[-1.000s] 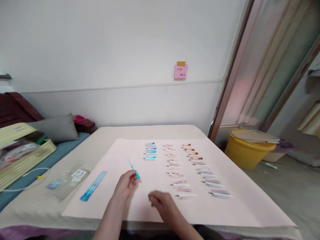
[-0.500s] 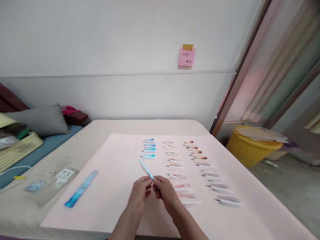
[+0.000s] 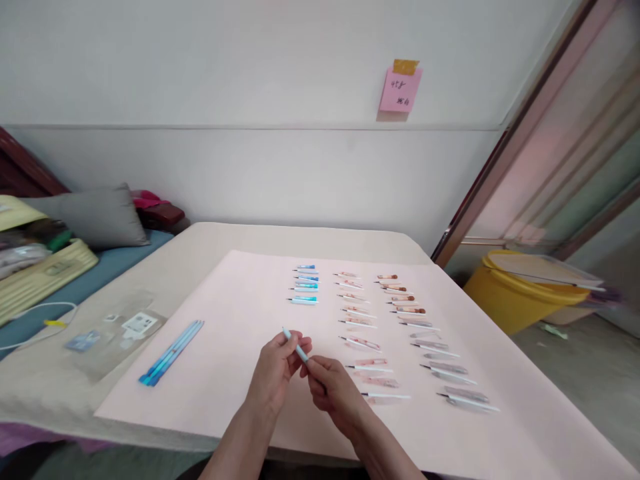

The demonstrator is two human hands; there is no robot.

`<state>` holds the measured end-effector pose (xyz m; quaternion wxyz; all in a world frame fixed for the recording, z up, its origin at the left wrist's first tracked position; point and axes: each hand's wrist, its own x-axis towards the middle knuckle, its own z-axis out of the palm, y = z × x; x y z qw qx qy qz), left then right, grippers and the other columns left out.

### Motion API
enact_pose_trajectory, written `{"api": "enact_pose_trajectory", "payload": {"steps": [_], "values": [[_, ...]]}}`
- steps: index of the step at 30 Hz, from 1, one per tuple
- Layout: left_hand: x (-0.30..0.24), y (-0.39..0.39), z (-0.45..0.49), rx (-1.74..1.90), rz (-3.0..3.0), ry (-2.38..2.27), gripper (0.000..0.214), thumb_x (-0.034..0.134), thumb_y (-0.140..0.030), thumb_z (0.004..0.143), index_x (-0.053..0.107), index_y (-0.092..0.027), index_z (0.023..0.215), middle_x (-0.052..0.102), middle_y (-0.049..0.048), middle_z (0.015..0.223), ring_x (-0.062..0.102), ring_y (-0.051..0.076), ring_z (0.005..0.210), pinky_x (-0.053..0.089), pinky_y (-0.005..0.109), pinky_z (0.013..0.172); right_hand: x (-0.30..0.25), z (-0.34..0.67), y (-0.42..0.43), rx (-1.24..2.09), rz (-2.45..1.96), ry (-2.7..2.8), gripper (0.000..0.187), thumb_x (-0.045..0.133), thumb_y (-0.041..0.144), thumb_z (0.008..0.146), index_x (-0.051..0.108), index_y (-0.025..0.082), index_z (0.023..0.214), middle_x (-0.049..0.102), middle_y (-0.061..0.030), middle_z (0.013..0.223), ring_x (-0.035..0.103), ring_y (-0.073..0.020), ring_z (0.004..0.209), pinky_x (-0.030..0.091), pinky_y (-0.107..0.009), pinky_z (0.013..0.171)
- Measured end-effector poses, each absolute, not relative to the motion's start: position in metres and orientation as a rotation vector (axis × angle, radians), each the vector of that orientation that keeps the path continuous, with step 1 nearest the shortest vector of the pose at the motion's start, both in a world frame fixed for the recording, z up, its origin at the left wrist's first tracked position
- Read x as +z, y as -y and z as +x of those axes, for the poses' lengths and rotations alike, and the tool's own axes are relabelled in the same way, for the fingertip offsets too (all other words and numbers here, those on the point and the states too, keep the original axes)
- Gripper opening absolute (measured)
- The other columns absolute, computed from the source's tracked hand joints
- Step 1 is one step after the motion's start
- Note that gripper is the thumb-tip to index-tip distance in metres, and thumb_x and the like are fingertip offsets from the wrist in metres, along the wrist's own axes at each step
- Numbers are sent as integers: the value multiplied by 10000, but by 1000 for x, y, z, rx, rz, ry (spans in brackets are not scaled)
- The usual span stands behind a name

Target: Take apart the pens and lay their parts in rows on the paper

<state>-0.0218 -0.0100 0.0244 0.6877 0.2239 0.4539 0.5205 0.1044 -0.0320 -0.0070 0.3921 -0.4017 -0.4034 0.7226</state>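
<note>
A light blue pen (image 3: 301, 351) is held at a slant between my two hands, above the pink sheet. The fingers of my left hand (image 3: 274, 371) are closed around its upper part. With thumb and fingers, my right hand (image 3: 334, 392) pinches its lower end. Beyond my hands, several blue pen sets (image 3: 305, 287) lie in a short column, each with a dark tip pointing left. Farther left, a few long blue pens or refills (image 3: 173, 353) lie together in a slanted bundle.
Columns of pink-patterned pens (image 3: 361, 344) and brown or grey ones (image 3: 443, 347) lie to the right on the pink sheet (image 3: 225, 293). A clear plastic bag (image 3: 110, 347) lies at left. A yellow bin (image 3: 505, 297) stands right of the table. A pink note (image 3: 401, 90) is on the wall.
The pen shows less of its length above my hands, and my left fingers sit nearer its top end. My right hand has moved slightly down. The whole view has shifted a little.
</note>
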Motion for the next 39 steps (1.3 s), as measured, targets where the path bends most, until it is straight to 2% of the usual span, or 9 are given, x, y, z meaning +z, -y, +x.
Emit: {"api": "enact_pose_trajectory", "payload": {"steps": [4, 6, 8, 13, 21, 27, 32, 34, 39], "values": [[20, 12, -20, 1215, 564, -1098, 251, 686, -332, 696, 614, -131, 827, 670, 105, 829, 640, 219, 871, 506, 304, 734, -6, 100, 39, 1220, -1303, 1492, 272, 434, 366, 866, 470, 175, 675, 389, 44, 532, 321, -82, 488, 212, -231, 487], [18, 13, -19, 1232, 566, -1143, 263, 703, -343, 677, 619, -131, 807, 666, 96, 798, 641, 205, 840, 509, 313, 755, -9, 99, 42, 914, -1411, 1700, 275, 389, 360, 887, 470, 180, 696, 433, 24, 564, 349, -99, 515, 202, -252, 519], [18, 14, -18, 1231, 539, -1138, 276, 706, -348, 674, 627, -131, 824, 670, 108, 833, 638, 206, 851, 511, 326, 777, -12, 98, 43, 766, -1505, 1800, 269, 349, 353, 901, 480, 185, 736, 449, 17, 565, 347, -108, 502, 176, -269, 524], [20, 14, -15, 1196, 444, -942, 322, 675, -240, 713, 616, -147, 1015, 646, 133, 1065, 608, 206, 991, 474, 346, 898, -12, 106, 35, 984, -1423, 1656, 290, 349, 348, 903, 422, 191, 671, 429, 28, 575, 381, -109, 538, 238, -232, 517], [17, 14, -17, 1217, 584, -1048, 139, 699, -236, 681, 608, -150, 741, 630, 28, 761, 602, 112, 757, 489, 228, 725, -7, 110, 37, 929, -1415, 1696, 285, 388, 368, 895, 412, 193, 672, 386, 54, 542, 333, -96, 511, 212, -239, 505], [22, 13, -15, 1210, 460, -955, 296, 677, -216, 703, 620, -165, 989, 648, 104, 1049, 597, 186, 994, 472, 303, 864, -7, 112, 33, 992, -1355, 1612, 302, 400, 333, 880, 374, 186, 618, 391, 48, 561, 351, -96, 557, 245, -220, 516], [18, 13, -17, 1253, 554, -1047, 203, 727, -234, 648, 628, -145, 800, 653, 51, 814, 613, 130, 795, 485, 246, 754, -2, 111, 38, 959, -1379, 1681, 281, 394, 334, 886, 410, 188, 646, 380, 57, 543, 338, -94, 524, 221, -232, 507], [18, 14, -18, 1250, 556, -1054, 194, 727, -251, 650, 616, -153, 775, 642, 32, 787, 606, 115, 771, 480, 229, 729, -3, 110, 39, 957, -1386, 1692, 287, 391, 339, 889, 408, 190, 644, 376, 58, 541, 332, -94, 521, 218, -234, 506], [23, 14, -15, 1218, 438, -985, 307, 683, -229, 702, 609, -169, 994, 656, 109, 1036, 606, 185, 980, 476, 306, 851, -7, 111, 35, 976, -1365, 1636, 304, 389, 357, 887, 416, 187, 637, 391, 49, 555, 349, -100, 545, 244, -230, 514]]}}
